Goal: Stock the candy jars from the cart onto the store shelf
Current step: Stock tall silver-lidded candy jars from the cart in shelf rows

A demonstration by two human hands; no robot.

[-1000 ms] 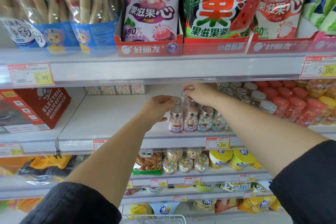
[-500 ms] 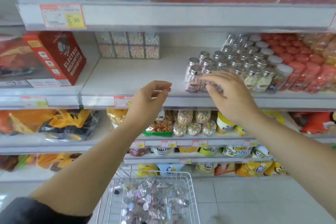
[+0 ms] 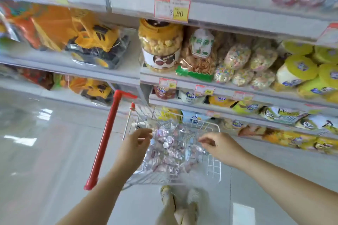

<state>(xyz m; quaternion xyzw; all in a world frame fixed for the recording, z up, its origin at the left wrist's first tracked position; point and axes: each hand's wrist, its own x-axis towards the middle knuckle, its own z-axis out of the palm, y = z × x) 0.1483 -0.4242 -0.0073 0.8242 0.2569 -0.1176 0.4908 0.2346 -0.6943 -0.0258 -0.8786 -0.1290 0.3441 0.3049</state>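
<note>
Small clear candy jars [image 3: 169,153], silver caps, heaped in wire cart [image 3: 214,167], left hand [image 3: 136,144] and right hand [image 3: 218,145] above them, empty, fingers relaxed

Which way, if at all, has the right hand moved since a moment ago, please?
Yes: the right hand went down, from the shelf above the 3.00 price tag to just over the candy jars in the cart.

Bright, even light; motion blur throughout, glare patches on floor [image 3: 27,139], wide-angle bending.
</note>
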